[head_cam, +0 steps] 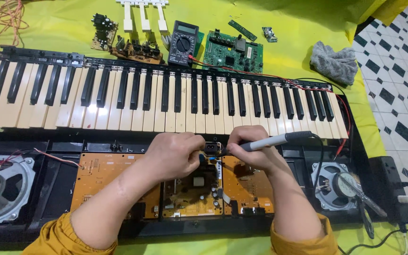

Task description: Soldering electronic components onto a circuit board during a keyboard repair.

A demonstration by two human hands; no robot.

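An opened black electronic keyboard with cream and black keys [166, 101] lies on a yellow-green cloth [284, 38]. Over its orange circuit boards [105, 174], the left hand [178, 153] pinches a small black socket-like part [212, 148], seemingly a connector. The right hand [249, 151] holds a grey pen-shaped soldering iron [272, 140] against it. A black multimeter [183, 41] sits behind the keys.

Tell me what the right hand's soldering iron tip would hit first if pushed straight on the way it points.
The right hand aims the soldering iron leftward; its tip already looks to meet the small black socket pinched by the left hand. Beyond that, probably the left fingers; depth is unclear.
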